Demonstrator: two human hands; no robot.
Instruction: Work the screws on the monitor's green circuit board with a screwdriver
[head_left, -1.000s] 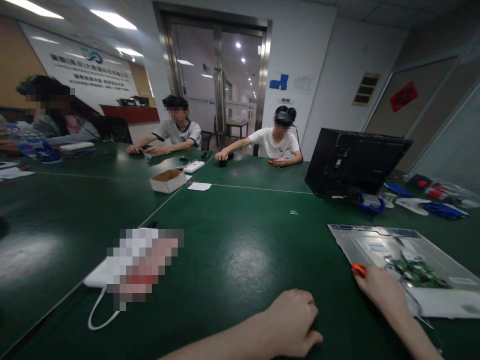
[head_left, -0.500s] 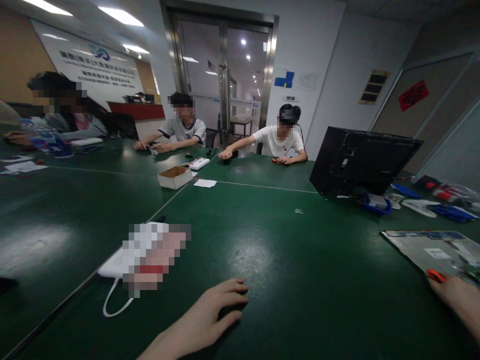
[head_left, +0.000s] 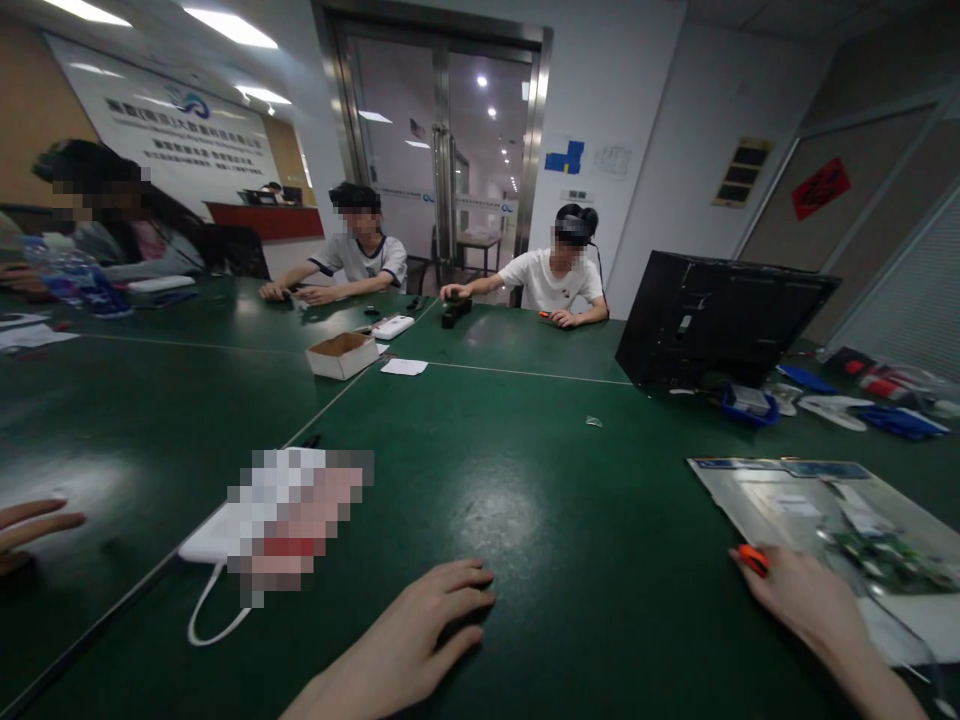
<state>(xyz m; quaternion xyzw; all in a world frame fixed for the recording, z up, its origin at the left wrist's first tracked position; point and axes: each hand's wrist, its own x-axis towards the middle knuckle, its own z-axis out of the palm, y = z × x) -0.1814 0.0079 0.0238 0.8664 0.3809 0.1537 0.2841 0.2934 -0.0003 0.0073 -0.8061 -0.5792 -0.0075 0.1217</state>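
My left hand lies flat on the green table, fingers stretched out to the right, holding nothing. My right hand is closed round an orange-handled tool whose tip is hidden. It rests at the near left edge of a flat metal display panel that carries a green circuit board. A white power bank with a looped cable lies left of my left hand, partly blurred out.
A black monitor back shell stands at the right, with blue and white parts beside it. An open cardboard box sits mid-table. Three people sit along the far side. Another person's fingers reach in at the left edge.
My left hand went from a loose fist to flat with fingers spread and moved left. The view swung, so the panel and my right hand shifted in frame. Someone's fingers appeared at the left edge.
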